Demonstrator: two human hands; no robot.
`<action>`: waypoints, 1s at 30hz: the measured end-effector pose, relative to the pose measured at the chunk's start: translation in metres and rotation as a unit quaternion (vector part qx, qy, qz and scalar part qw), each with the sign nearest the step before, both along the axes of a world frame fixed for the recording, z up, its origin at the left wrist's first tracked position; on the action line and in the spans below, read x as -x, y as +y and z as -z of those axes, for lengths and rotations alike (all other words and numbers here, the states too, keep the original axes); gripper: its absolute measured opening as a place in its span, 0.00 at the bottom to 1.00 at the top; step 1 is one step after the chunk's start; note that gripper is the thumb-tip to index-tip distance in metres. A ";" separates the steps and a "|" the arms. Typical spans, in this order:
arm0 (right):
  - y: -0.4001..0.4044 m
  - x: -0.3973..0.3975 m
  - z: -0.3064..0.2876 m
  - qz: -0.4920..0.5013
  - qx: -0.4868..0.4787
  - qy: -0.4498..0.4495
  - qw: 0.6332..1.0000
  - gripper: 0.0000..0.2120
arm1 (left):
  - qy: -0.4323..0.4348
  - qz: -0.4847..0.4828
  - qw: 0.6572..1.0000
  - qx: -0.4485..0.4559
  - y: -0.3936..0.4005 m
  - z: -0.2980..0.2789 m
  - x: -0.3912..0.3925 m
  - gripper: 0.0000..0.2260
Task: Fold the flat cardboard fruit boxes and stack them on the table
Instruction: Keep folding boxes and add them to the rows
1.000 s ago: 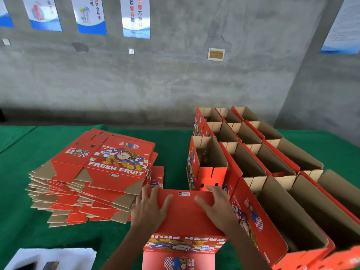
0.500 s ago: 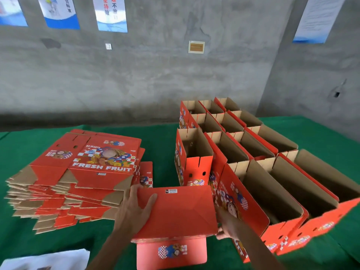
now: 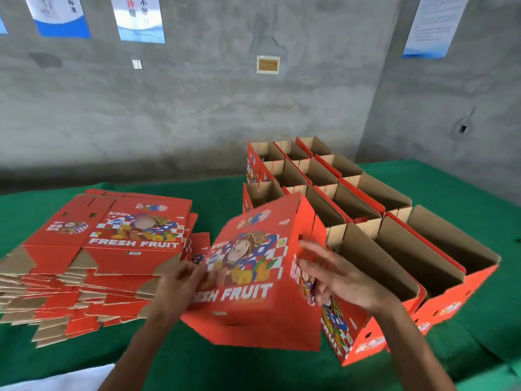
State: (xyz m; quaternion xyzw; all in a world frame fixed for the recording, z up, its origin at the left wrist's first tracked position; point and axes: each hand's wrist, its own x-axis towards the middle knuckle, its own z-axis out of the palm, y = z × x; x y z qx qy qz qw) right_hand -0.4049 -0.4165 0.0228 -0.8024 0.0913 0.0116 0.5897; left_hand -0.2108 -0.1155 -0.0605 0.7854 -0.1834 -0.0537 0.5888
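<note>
A person holds a red box up over the near middle of the table. The box is tilted, with its picture side and the words "FRESH FRUIT" facing the camera. Its low edge is blurry, so I cannot tell if it touches the green cloth.

The left hand is at the left edge of the box. Its fingers are curled and pinch that edge. The hand is blurry, so the grip is hard to see well.

The right hand is at the right side of the box. Its fingers are straight and spread wide, and they lie flat on the side of the box by a small hole.

A pile of flat boxes lies on the left part of the table. The pile is messy, and brown flaps stick out at its near edges. The top one shows the same picture and words.

The folded boxes stand on the right part of the table. They are in rows, side by side and touching, with their tops open and brown inside. The rows run from the near right up to the far edge by the grey wall.

Posters hang on the wall. Something white shows at the near left edge.
</note>
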 end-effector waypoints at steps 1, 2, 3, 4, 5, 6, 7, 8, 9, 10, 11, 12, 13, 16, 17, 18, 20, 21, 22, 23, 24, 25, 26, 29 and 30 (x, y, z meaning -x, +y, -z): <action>0.009 0.009 -0.007 -0.021 0.059 -0.024 0.998 0.29 | 0.012 0.031 0.999 0.003 -0.009 0.003 0.006 0.21; 0.020 0.017 -0.009 -0.033 0.140 -0.045 0.989 0.27 | 0.019 0.053 0.998 0.001 -0.022 0.008 0.013 0.21; 0.030 0.021 -0.004 -0.032 0.244 -0.065 0.967 0.25 | 0.029 0.069 0.997 -0.003 -0.037 0.014 0.021 0.21; 0.041 0.022 0.005 -0.028 0.346 -0.080 0.935 0.24 | 0.050 0.081 0.995 -0.009 -0.053 0.020 0.028 0.22; 0.051 0.021 0.017 -0.026 0.424 -0.078 0.902 0.24 | 0.094 0.087 0.992 -0.007 -0.068 0.025 0.036 0.22; 0.058 0.018 0.030 -0.024 0.475 -0.060 0.877 0.24 | 0.154 0.094 0.983 0.011 -0.083 0.028 0.044 0.21; 0.061 0.015 0.047 -0.025 0.509 -0.037 0.859 0.24 | 0.211 0.104 0.971 0.035 -0.095 0.029 0.051 0.21; 0.060 0.014 0.064 -0.025 0.532 -0.018 0.846 0.24 | 0.252 0.110 0.960 0.057 -0.105 0.030 0.058 0.22; 0.056 0.015 0.082 -0.021 0.543 -0.007 0.840 0.24 | 0.276 0.111 0.952 0.070 -0.113 0.031 0.064 0.23; 0.051 0.017 0.100 -0.015 0.543 0.000 0.840 0.24 | 0.285 0.113 0.948 0.081 -0.119 0.032 0.070 0.23; 0.046 0.022 0.119 -0.006 0.535 0.011 0.845 0.24 | 0.280 0.118 0.948 0.091 -0.123 0.035 0.078 0.21; 0.041 0.029 0.137 0.004 0.524 0.026 0.851 0.25 | 0.272 0.130 0.949 0.096 -0.127 0.041 0.085 0.18; 0.038 0.035 0.154 0.015 0.514 0.042 0.857 0.26 | 0.264 0.143 0.948 0.103 -0.132 0.047 0.092 0.17; 0.036 0.049 0.191 0.033 0.474 0.095 0.875 0.27 | 0.257 0.144 0.951 0.091 -0.146 0.068 0.113 0.23; 0.038 0.052 0.198 0.040 0.452 0.107 0.884 0.26 | 0.255 0.134 0.954 0.079 -0.151 0.072 0.118 0.25; 0.041 0.054 0.202 0.051 0.431 0.113 0.894 0.25 | 0.253 0.124 0.956 0.077 -0.155 0.075 0.122 0.26; 0.047 0.054 0.205 0.090 0.405 0.099 0.904 0.23 | 0.253 0.111 0.957 0.087 -0.163 0.075 0.126 0.27; 0.050 0.053 0.206 0.118 0.396 0.081 0.907 0.22 | 0.250 0.105 0.958 0.096 -0.167 0.075 0.126 0.30; 0.052 0.052 0.206 0.148 0.387 0.062 0.908 0.21 | 0.242 0.102 0.959 0.105 -0.169 0.077 0.125 0.36; 0.054 0.050 0.207 0.175 0.382 0.046 0.906 0.20 | 0.227 0.098 0.963 0.109 -0.172 0.078 0.124 0.41; 0.054 0.047 0.207 0.195 0.379 0.032 0.904 0.20 | 0.208 0.090 0.968 0.107 -0.175 0.078 0.122 0.45; 0.054 0.044 0.207 0.206 0.383 0.027 0.900 0.20 | 0.194 0.082 0.972 0.103 -0.178 0.078 0.120 0.45; 0.054 0.039 0.207 0.206 0.398 0.035 0.893 0.21 | 0.189 0.075 0.974 0.099 -0.180 0.079 0.117 0.44; 0.052 0.021 0.214 0.200 0.474 0.015 0.857 0.26 | 0.184 0.062 0.977 0.094 -0.187 0.081 0.106 0.33; 0.050 0.015 0.214 0.184 0.486 0.021 0.854 0.29 | 0.179 0.057 0.978 0.089 -0.189 0.081 0.102 0.30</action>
